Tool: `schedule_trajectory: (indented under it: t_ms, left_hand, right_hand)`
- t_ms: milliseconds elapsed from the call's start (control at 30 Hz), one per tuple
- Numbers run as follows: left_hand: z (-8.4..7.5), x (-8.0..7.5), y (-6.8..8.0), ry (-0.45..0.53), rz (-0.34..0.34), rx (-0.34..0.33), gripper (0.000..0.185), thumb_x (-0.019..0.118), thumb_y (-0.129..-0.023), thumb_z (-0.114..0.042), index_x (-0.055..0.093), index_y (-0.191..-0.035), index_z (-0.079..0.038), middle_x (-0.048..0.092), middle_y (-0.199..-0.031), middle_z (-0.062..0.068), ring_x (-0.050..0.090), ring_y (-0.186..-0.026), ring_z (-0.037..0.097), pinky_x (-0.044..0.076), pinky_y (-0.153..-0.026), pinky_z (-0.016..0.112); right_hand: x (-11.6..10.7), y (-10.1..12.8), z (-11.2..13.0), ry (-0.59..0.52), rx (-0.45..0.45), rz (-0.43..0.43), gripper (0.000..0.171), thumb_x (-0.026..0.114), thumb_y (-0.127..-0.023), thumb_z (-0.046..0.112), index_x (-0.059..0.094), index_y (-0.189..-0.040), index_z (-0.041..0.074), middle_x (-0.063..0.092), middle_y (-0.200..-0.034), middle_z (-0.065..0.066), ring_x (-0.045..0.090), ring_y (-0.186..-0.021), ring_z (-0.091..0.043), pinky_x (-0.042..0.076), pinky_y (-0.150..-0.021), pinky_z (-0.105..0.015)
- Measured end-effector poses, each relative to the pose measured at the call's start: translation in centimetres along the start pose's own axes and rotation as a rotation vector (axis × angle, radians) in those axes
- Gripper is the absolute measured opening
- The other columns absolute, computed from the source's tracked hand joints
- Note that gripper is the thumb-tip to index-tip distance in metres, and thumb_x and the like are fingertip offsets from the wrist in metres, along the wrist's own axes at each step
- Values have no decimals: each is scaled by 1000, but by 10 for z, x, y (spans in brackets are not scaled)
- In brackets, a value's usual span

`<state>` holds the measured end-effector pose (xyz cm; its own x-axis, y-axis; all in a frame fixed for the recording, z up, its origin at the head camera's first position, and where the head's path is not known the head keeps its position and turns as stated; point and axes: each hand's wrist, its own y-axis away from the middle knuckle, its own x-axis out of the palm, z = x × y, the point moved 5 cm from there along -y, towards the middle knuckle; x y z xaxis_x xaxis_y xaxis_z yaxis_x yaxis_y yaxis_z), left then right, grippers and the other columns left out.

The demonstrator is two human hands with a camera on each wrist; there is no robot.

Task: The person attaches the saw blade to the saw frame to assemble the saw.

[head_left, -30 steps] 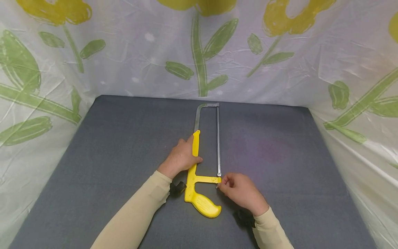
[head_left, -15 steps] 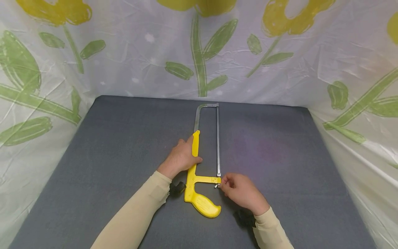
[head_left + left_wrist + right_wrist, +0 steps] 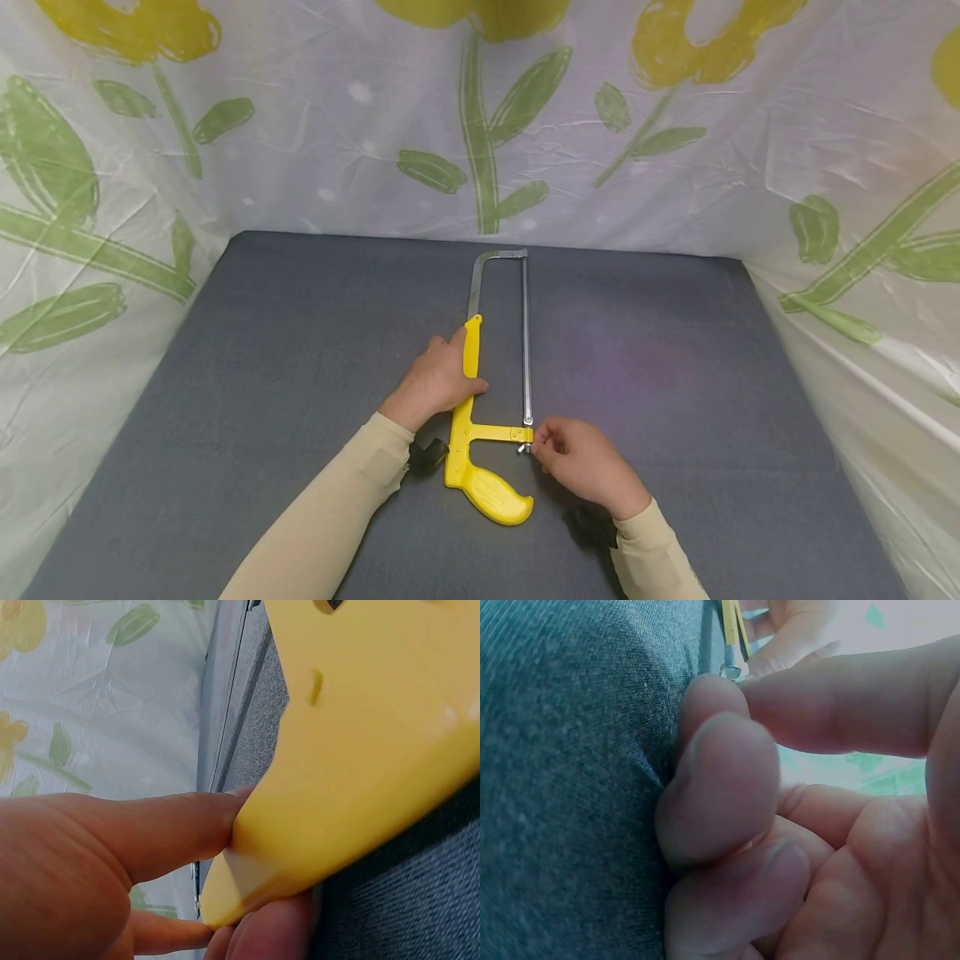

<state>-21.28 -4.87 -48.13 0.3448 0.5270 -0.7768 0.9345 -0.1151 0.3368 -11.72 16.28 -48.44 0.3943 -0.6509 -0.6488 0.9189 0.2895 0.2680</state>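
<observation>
A hacksaw with a yellow frame (image 3: 495, 496) lies flat on the dark cloth, its handle toward me. Its metal blade (image 3: 527, 342) runs along the right side. My left hand (image 3: 435, 375) grips the yellow spine, thumb over its inner side; in the left wrist view the fingers (image 3: 180, 825) curl round the yellow frame (image 3: 352, 765). Beside the blade's near end, my right hand (image 3: 581, 462) pinches the small metal wing nut (image 3: 522, 448) below the yellow crossbar. In the right wrist view, curled fingers (image 3: 727, 780) hide most of the nut.
A dark cloth-covered table (image 3: 300, 333) lies under the saw. White sheeting (image 3: 315, 150) with printed yellow flowers and green leaves stands along the back and both sides. A black wrist camera (image 3: 588, 525) is on the right wrist.
The wing nut has turned slightly, one wing now showing left of the right fingertips. The left hand and the hacksaw have stayed in place.
</observation>
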Motion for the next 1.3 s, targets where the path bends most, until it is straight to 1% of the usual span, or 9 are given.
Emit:
schedule_trajectory:
  t_ms: [100, 367, 833, 1100, 1300]
  left_hand:
    - [0, 1, 0, 1, -4, -3, 104, 88, -91, -31, 26, -172, -10, 53, -133, 26, 64, -90, 29, 60, -74, 37]
    - [-1, 1, 1, 7, -3, -16, 104, 88, -91, -30, 26, -173, -11, 52, -134, 25, 65, -89, 29, 61, -73, 36]
    - [-1, 1, 1, 9, 1, -17, 105, 88, -91, -30, 24, -173, -11, 52, -133, 25, 65, -88, 28, 61, -72, 34]
    - [3, 2, -2, -4, 18, -10, 107, 87, -92, -33, 22, -174, -12, 50, -140, 26, 65, -93, 29, 60, -76, 36]
    - [1, 2, -3, 1, 16, -3, 106, 87, -92, -32, 23, -173, -11, 51, -135, 25, 65, -91, 29, 60, -74, 35]
  right_hand:
    - [-1, 1, 0, -6, 8, 3, 10, 70, -100, 16, 72, -90, 16, 56, -66, 8, 48, -59, -8, 38, -57, -25]
    - [-4, 1, -2, -29, 33, 5, 10, 74, -98, 19, 72, -88, 17, 58, -66, 7, 55, -58, -10, 40, -55, -26]
    - [-4, 0, -2, 34, 35, -11, 12, 76, -96, 16, 72, -85, 19, 56, -65, 9, 48, -60, -9, 38, -57, -25]
    - [-4, -1, -3, 26, 24, 1, 11, 72, -97, 17, 74, -87, 21, 57, -66, 9, 49, -60, -8, 39, -59, -25]
    - [-6, -1, -5, 28, 57, -40, 14, 72, -96, 23, 72, -82, 23, 56, -65, 9, 49, -59, -8, 38, -58, -25]
